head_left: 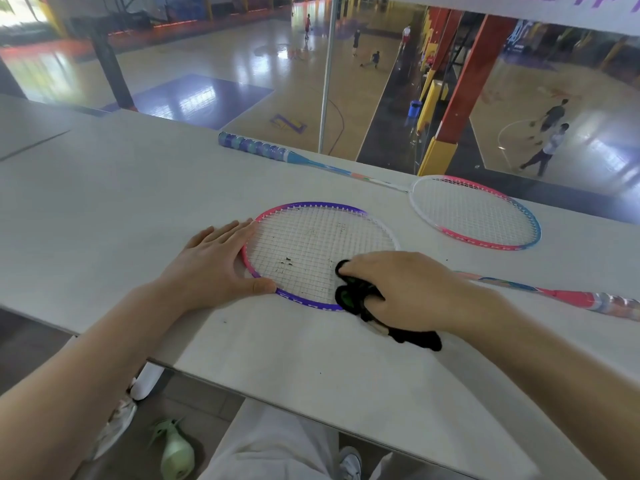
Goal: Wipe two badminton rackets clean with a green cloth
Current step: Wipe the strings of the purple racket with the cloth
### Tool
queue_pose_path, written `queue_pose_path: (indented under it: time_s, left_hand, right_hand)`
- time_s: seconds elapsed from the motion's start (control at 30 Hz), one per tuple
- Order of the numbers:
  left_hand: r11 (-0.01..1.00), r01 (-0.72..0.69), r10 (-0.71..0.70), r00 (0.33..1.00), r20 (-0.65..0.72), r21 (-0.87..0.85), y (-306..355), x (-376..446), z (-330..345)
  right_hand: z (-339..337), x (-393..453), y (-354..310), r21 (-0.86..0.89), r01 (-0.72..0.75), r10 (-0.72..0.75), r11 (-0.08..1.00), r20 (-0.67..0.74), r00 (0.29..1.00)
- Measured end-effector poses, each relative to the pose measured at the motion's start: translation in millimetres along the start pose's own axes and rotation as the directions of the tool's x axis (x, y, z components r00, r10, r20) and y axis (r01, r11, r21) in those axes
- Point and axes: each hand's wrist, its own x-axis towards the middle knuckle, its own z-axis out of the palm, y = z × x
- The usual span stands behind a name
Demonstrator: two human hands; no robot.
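Under the right hand, which grips the dark green cloth, the purple-pink strung racket, steadied by the flat, relaxed left hand, shows specks; the pink-blue racket beyond probably waits.

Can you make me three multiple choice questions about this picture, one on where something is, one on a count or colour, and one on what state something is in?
1. Where does the left hand rest?
A. On the left rim of the near racket
B. On the far racket
C. In the person's lap

2. How many rackets lie on the table?
A. One
B. Two
C. Three

3. What is the right hand doing?
A. Lying flat and empty
B. Gripping a racket handle
C. Gripping the cloth against the near racket's strings

Answers:
1. A, its fingers and thumb lie along the pink and purple frame.
2. B, one sits under the hands and one farther back by the glass.
3. C, the dark green cloth is bunched under its curled fingers at the lower right of the racket head.
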Motion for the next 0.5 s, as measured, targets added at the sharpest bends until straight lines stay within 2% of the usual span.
queue_pose_path:
  time_s: [0.23, 0.4, 0.5]
  left_hand:
    - [1.0, 0.001, -0.001, 1.0, -0.016, 0.009, 1, 0, 0]
    - [1.0, -0.004, 0.004, 1.0, -0.013, 0.02, 1, 0, -1]
    - [1.0, -0.002, 0.002, 1.0, -0.014, 0.014, 1, 0, -1]
  right_hand:
    - [-10, 57, 33, -0.104, -0.178, 0.179, 0.979, 0.0, 0.984]
    - [-10, 90, 43, 0.0, -0.201, 0.2, 0.98, -0.056, 0.978]
    - [-1, 97, 39, -0.053, -0.183, 0.18, 0.982, -0.051, 0.982]
